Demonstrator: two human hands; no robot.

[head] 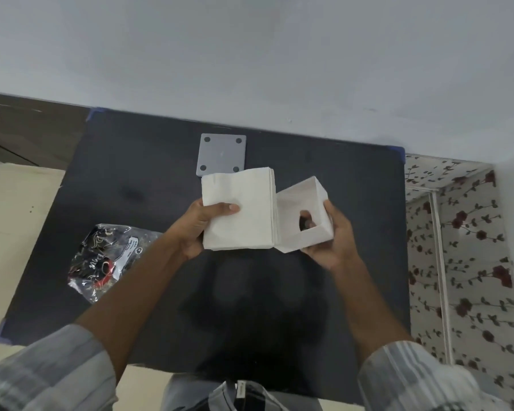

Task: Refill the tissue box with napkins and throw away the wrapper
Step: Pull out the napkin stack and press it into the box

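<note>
My left hand (195,226) grips a thick stack of white napkins (244,203), thumb on top, above the middle of the dark table (149,173). My right hand (331,238) holds the white cube tissue box (291,200) tilted, its round opening facing me. The stack's right edge touches the box's left side. A crumpled clear-and-black plastic wrapper (107,259) lies on the table to the left of my left forearm.
A grey square plate with a hole in each corner (221,154) lies flat behind the napkins near the wall. A white wall runs along the table's far edge. Floral-patterned cloth (463,262) hangs to the right of the table.
</note>
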